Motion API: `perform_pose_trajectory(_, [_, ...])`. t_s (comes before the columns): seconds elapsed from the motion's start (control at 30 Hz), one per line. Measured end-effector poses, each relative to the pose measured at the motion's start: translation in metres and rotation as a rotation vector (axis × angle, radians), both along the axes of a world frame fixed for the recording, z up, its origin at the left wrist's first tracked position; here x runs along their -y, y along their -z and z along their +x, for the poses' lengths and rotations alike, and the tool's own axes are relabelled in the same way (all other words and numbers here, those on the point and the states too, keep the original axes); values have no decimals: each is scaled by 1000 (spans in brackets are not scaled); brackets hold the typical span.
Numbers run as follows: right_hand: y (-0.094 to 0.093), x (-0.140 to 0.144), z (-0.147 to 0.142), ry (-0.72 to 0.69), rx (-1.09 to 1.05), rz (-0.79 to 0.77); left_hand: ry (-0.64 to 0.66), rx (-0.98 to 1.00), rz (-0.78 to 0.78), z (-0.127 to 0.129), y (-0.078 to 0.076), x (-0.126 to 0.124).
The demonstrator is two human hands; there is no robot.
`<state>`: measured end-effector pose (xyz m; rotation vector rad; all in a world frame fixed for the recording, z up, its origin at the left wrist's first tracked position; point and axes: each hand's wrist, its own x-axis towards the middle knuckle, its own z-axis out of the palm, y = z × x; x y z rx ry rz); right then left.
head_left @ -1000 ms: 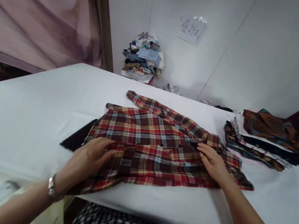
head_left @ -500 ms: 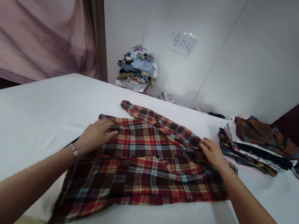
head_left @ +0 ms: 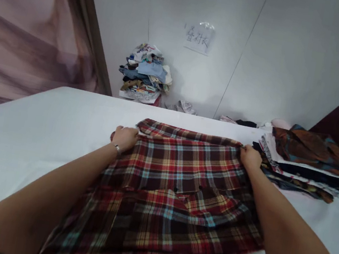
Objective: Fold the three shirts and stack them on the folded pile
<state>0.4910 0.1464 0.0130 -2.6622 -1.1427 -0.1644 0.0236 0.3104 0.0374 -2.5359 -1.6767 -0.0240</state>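
A red, brown and yellow plaid shirt lies spread across the white table, its buttons showing near the middle. My left hand is closed on the far left edge of the shirt, with a bracelet on the wrist. At the far right, my right hand pinches the shirt's edge between thumb and fingers. Between the hands, the far edge runs fairly straight, with a sleeve along it. The near part of the shirt reaches the bottom of the view.
A stack of folded clothes sits on the table to the right, close to my right hand. Behind the table rises a clothes pile. A paper sign hangs on the wall, and a pink curtain hangs at left.
Both hands have moved to the shirt's far edge and closed on it. The sleeve that slanted away now lies straight along that edge, and the shirt has shifted toward me.
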Motion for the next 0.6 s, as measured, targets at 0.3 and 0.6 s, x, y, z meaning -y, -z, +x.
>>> perform_pose_trajectory(0.3, [18, 31, 33, -142, -296, 249, -20, 64, 0, 53, 23, -12])
perform_pose_trajectory(0.6, [30, 149, 17, -172, -231, 105, 125, 255, -145, -60, 5, 104])
